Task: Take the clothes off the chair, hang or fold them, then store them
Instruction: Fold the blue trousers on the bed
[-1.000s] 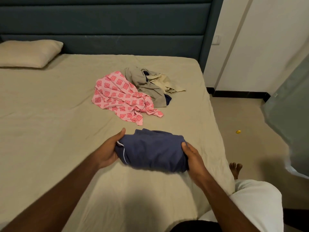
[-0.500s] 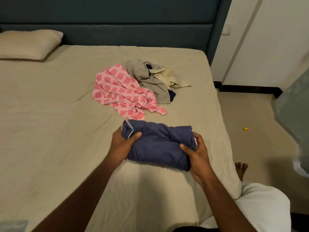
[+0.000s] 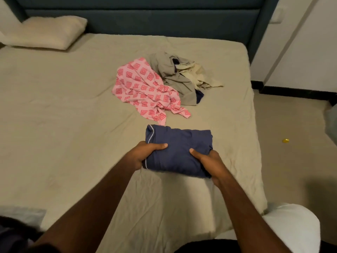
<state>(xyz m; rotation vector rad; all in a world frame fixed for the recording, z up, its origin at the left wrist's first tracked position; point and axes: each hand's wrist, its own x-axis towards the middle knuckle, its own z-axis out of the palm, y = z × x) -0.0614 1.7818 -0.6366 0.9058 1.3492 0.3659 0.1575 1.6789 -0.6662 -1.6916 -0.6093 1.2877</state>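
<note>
Both hands holding a folded navy garment on the bed.

Folded navy garment (image 3: 179,149) lying on the bed (image 3: 63,110), at its right half near the front edge. Left hand (image 3: 145,154) gripping the left end, thumb on top, other fingers hidden under the cloth. Right hand (image 3: 207,161) gripping the right front corner, thumb pressed on top, fingers curled below. Both forearms stretched forward, converging on the garment. Just behind the garment, a crumpled pink patterned cloth (image 3: 145,90); behind and right of it, a grey and cream clothes pile (image 3: 180,75). Far behind left, a pillow (image 3: 45,31).
</note>
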